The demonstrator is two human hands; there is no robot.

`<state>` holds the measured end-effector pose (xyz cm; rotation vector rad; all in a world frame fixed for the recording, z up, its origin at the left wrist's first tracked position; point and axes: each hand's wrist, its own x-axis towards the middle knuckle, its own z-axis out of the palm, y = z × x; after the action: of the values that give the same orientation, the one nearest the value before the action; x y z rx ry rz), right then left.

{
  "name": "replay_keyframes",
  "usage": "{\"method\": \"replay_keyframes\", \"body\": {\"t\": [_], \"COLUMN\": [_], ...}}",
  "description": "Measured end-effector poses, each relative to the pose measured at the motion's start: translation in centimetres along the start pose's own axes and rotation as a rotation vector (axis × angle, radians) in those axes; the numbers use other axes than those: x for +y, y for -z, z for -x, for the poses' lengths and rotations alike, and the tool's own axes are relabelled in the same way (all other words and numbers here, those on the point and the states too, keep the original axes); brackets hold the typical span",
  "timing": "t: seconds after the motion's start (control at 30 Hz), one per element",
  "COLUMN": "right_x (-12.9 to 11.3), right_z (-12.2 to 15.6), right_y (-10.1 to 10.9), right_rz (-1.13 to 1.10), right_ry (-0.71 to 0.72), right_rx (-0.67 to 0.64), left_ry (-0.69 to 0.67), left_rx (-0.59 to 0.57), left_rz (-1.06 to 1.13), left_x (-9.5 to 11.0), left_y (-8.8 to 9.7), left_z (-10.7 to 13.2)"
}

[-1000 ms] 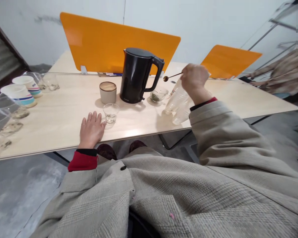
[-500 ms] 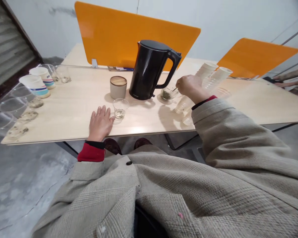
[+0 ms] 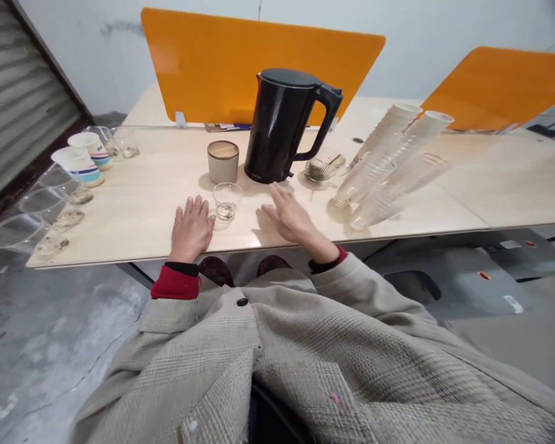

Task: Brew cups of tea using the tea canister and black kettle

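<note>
My left hand (image 3: 192, 229) lies flat on the table, fingers spread, its thumb beside a clear plastic cup (image 3: 227, 200) with a little dark matter at the bottom. To the right of that cup, my right hand (image 3: 290, 214) is open and holds nothing, its fingers stretched out in front of the black kettle (image 3: 282, 126). Behind the cup stands a grey canister (image 3: 222, 164) with a wooden lid. A small glass bowl (image 3: 321, 170) of dark green leaves sits right of the kettle, a fork resting in it.
Stacks of clear cups (image 3: 374, 169) and paper cups (image 3: 398, 117) lean at the right. Several clear cups (image 3: 18, 231) and two paper cups (image 3: 78, 165) line the left end. An orange divider (image 3: 203, 68) stands behind the kettle; chairs (image 3: 457, 277) are below right.
My right hand has let go of the fork at the glass bowl and moved left to the front of the kettle, opening out. My left hand stays by the cup.
</note>
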<state>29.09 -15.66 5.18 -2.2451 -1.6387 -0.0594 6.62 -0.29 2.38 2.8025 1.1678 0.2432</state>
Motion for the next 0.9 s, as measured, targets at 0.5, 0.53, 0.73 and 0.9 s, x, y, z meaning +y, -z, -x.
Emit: {"method": "replay_keyframes", "body": {"t": [0.5, 0.53, 0.73, 0.9], "right_x": [-4.1, -4.1, -4.1, -4.3], "right_z": [-1.0, -1.1, -1.0, -1.0], "right_y": [-3.1, -3.1, -3.1, -3.0], "right_rz": [0.07, 0.069, 0.07, 0.072], "right_ry": [-0.071, -0.074, -0.071, -0.078], "right_rx": [-0.282, -0.285, -0.278, -0.284], "left_ry": [-0.01, -0.012, -0.025, -0.036], "left_rx": [-0.039, -0.043, -0.063, -0.068], "left_rz": [-0.035, -0.034, -0.054, -0.07], "left_x": [0.2, 0.2, 0.3, 0.4], "left_y": [0.4, 0.4, 0.6, 0.6], "left_z": [0.1, 0.1, 0.1, 0.1]}}
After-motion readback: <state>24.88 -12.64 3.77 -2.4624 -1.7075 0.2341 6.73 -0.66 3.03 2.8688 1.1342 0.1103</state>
